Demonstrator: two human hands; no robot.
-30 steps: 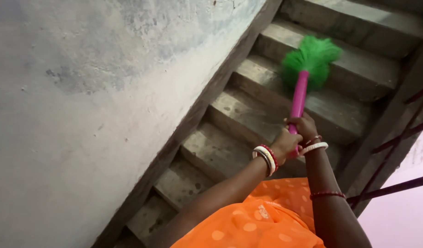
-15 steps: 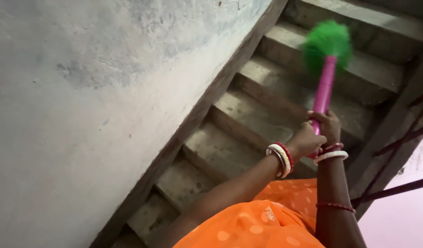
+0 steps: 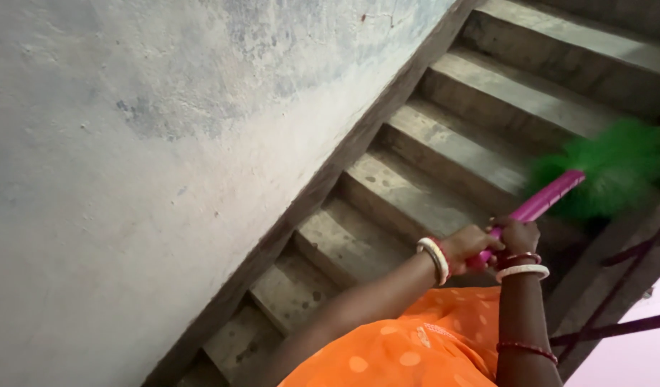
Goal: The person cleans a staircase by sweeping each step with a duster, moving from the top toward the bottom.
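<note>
Fingers (image 3: 480, 242) of both hands still clamped on pink broom handle (image 3: 541, 205), green bristles (image 3: 616, 168) now swung right.

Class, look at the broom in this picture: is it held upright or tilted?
Tilted. The broom slants up to the right from both hands, left hand and right hand, its green bristles blurred over the steps.

Home stairwell: concrete steps (image 3: 444, 147), plastered wall (image 3: 129, 179).
</note>
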